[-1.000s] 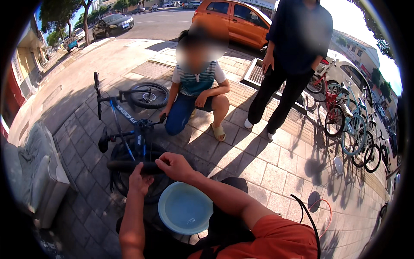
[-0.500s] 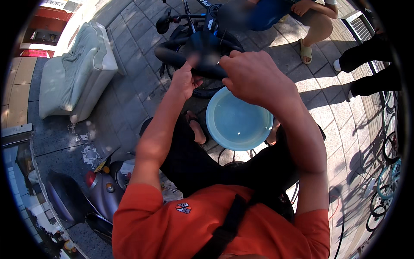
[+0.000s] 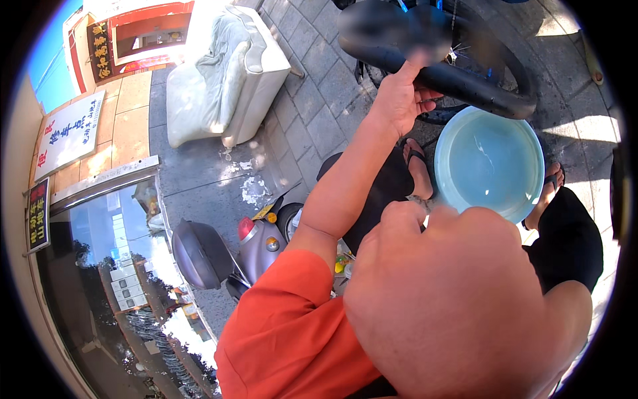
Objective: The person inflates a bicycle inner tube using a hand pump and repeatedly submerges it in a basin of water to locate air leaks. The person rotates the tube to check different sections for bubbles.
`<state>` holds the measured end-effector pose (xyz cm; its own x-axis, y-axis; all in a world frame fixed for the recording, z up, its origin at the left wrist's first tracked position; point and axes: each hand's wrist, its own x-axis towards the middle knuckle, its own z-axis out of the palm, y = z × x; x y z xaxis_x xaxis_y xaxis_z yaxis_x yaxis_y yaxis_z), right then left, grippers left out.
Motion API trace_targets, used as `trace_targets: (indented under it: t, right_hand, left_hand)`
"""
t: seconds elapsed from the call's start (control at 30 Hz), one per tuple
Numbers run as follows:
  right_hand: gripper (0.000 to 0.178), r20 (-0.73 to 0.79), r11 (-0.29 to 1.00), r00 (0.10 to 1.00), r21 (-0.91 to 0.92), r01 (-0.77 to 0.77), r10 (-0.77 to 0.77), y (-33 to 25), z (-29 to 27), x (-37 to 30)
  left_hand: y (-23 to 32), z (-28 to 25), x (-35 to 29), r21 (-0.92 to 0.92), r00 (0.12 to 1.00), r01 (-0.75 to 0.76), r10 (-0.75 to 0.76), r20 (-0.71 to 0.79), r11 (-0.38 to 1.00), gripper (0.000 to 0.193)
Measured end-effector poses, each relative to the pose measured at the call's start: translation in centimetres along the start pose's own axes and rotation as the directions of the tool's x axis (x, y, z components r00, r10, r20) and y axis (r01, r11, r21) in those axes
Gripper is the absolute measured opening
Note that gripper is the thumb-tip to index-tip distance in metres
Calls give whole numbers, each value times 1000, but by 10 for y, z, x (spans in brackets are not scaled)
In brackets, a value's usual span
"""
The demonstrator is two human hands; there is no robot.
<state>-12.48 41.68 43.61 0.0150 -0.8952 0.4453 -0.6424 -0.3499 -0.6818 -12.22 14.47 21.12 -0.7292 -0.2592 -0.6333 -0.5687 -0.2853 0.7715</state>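
Note:
A fat, smooth black inner tube [image 3: 475, 88] hangs over the far edge of a light-blue basin [image 3: 458, 143], which appears to hold water. My left hand [image 3: 402, 100] grips the tube's near side, thumb on top and fingers curled underneath. Very close to the camera, my right hand [image 3: 445, 286] is raised off the tube with its fingers curled in. The back of that hand hides whatever it may hold. My feet in dark sandals [image 3: 415, 159] stand on either side of the basin.
Behind the tube is a bicycle wheel with spokes [image 3: 455, 53], partly blurred. A pale worn armchair [image 3: 219, 86] stands at the left. Nearer on that side is a purple-grey scooter [image 3: 259, 246], beside a glass shopfront [image 3: 126, 266]. Paving stones [image 3: 302, 123] cover the ground.
My right hand has left the tube and risen toward the camera. The view has swung left, so the basin and tube appear farther right. My left hand keeps its hold.

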Motion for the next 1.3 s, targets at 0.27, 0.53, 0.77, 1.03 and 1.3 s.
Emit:
trace_targets:
  t: [0.27, 0.53, 0.77, 1.03, 1.3]
  right_hand:
    - [15, -17, 997, 998, 58, -54, 55, 15, 12, -1]
    - [12, -15, 993, 994, 47, -109, 110, 3, 17, -8]
    - [9, 97, 957, 952, -43, -288, 291, 12, 24, 8]
    - [19, 340, 829, 759, -303, -470, 554, 53, 73, 6]
    - [10, 195, 713, 707, -400, -575, 680, 86, 126, -62]
  left_hand:
    - [-2, -12, -2, -27, 1000, 1, -1, -13, 1000, 50]
    - [-1, 1, -6, -47, 1000, -2, 3, 10, 999, 49]
    - [-4, -3, -5, -94, 999, 11, -15, -36, 995, 41]
    - [0, -30, -5, -162, 989, -43, 19, -146, 986, 28]
    - [-9, -60, -5, -147, 977, -66, 34, -211, 987, 22]
